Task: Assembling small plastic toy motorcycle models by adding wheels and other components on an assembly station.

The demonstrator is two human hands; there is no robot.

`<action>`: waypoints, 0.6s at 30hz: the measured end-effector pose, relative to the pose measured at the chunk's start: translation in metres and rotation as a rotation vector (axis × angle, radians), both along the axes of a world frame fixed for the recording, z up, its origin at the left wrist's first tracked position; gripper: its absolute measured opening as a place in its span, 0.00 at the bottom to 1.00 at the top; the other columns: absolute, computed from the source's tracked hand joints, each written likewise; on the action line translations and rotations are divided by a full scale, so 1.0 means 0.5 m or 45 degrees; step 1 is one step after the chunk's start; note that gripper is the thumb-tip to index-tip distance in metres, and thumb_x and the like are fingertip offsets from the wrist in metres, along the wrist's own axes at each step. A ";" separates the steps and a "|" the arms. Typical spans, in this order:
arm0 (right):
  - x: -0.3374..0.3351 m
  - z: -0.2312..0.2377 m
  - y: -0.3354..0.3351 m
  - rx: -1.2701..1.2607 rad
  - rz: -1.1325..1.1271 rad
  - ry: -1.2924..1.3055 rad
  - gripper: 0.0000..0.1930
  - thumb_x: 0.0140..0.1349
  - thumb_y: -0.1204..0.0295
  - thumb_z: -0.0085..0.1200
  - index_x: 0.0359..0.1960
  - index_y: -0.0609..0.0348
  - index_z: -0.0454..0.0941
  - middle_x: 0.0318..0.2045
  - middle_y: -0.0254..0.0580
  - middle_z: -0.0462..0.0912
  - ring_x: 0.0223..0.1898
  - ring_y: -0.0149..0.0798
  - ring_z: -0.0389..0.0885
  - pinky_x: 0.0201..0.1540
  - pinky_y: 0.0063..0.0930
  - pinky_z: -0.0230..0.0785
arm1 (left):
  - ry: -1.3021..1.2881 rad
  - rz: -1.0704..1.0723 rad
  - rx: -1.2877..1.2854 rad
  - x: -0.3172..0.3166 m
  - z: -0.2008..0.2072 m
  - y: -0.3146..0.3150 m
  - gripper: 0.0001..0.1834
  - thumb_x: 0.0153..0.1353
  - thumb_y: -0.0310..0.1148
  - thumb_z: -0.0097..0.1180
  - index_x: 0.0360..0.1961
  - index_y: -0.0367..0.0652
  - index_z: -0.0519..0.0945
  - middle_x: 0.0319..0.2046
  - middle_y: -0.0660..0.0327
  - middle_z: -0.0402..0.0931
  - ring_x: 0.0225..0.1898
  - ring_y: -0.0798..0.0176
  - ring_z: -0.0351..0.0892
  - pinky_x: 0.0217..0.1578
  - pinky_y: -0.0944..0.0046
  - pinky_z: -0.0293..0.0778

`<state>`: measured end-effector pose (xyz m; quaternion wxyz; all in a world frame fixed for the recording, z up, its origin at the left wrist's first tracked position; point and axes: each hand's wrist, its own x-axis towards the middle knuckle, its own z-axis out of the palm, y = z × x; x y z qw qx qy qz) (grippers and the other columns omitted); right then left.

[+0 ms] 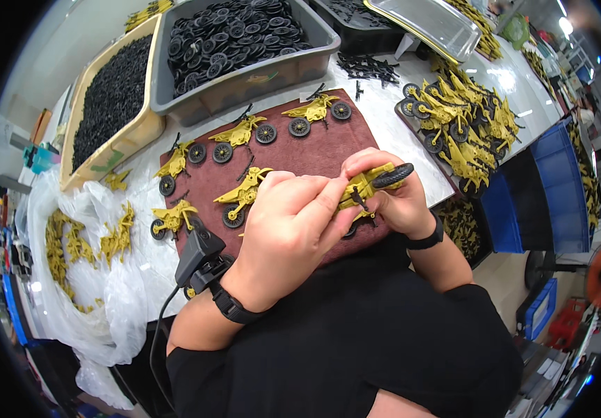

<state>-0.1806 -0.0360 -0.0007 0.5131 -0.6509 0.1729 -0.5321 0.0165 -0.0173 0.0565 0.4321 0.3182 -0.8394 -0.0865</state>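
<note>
Above the reddish-brown cloth (pixel 290 153), both my hands are closed around one yellow toy motorcycle (pixel 363 187) with a black ridged wheel (pixel 393 175). My right hand (pixel 403 198) grips it from the right, near the wheel. From the left, the fingertips of my left hand (pixel 290 216) pinch its other end and hide part of it. A small black piece (pixel 358 196) sticks out toward me from the body. Beyond my hands, several yellow toy motorcycle bodies (pixel 239 131) lie on the cloth, with loose black wheels (pixel 265 134) and thin black parts beside or against them.
A grey bin (pixel 251 80) heaped with black wheels stands at the back, beside a cream bin (pixel 98 157) of small black parts. At right lies a pile of yellow motorcycles with wheels (pixel 464 125). A plastic bag (pixel 98 313) with yellow pieces lies left. Blue crates (pixel 561 188) stand right.
</note>
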 end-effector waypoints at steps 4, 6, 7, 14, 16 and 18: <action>0.016 -0.003 0.017 0.067 -0.086 -0.072 0.21 0.57 0.65 0.62 0.47 0.65 0.72 0.42 0.43 0.75 0.45 0.34 0.75 0.50 0.28 0.68 | -0.025 -0.021 0.038 0.004 0.012 0.007 0.17 0.43 0.24 0.68 0.38 0.38 0.81 0.30 0.60 0.79 0.29 0.59 0.76 0.34 0.62 0.71; 0.018 -0.004 0.019 0.048 -0.079 -0.067 0.20 0.57 0.65 0.62 0.46 0.65 0.72 0.42 0.43 0.75 0.45 0.35 0.74 0.50 0.28 0.67 | -0.035 -0.021 0.051 0.007 0.011 0.008 0.16 0.43 0.24 0.68 0.37 0.38 0.81 0.30 0.60 0.79 0.29 0.60 0.76 0.34 0.62 0.70; 0.020 -0.004 0.021 0.031 -0.087 -0.074 0.20 0.57 0.65 0.62 0.45 0.64 0.72 0.41 0.42 0.74 0.45 0.35 0.74 0.49 0.27 0.67 | -0.021 -0.033 0.060 0.009 0.009 0.008 0.16 0.43 0.25 0.68 0.36 0.37 0.81 0.30 0.60 0.79 0.29 0.60 0.76 0.35 0.62 0.70; 0.020 0.035 0.027 -0.143 -0.246 0.097 0.18 0.57 0.66 0.62 0.43 0.64 0.73 0.39 0.43 0.75 0.42 0.36 0.73 0.47 0.28 0.67 | 0.102 -0.034 -0.034 0.004 0.003 0.002 0.17 0.42 0.26 0.69 0.37 0.38 0.81 0.32 0.61 0.81 0.29 0.61 0.78 0.34 0.62 0.69; 0.022 0.039 0.029 -0.197 -0.279 0.130 0.18 0.57 0.66 0.62 0.43 0.65 0.74 0.38 0.43 0.75 0.42 0.36 0.74 0.47 0.28 0.67 | 0.054 -0.054 -0.058 0.013 -0.001 0.001 0.18 0.42 0.25 0.68 0.38 0.38 0.81 0.33 0.61 0.81 0.29 0.61 0.78 0.35 0.63 0.69; 0.024 0.038 0.032 -0.245 -0.311 0.156 0.16 0.57 0.68 0.62 0.42 0.65 0.74 0.38 0.43 0.76 0.41 0.36 0.74 0.45 0.29 0.67 | 0.005 -0.077 -0.082 0.020 0.000 0.004 0.19 0.42 0.25 0.68 0.39 0.38 0.81 0.33 0.61 0.81 0.29 0.62 0.79 0.35 0.63 0.69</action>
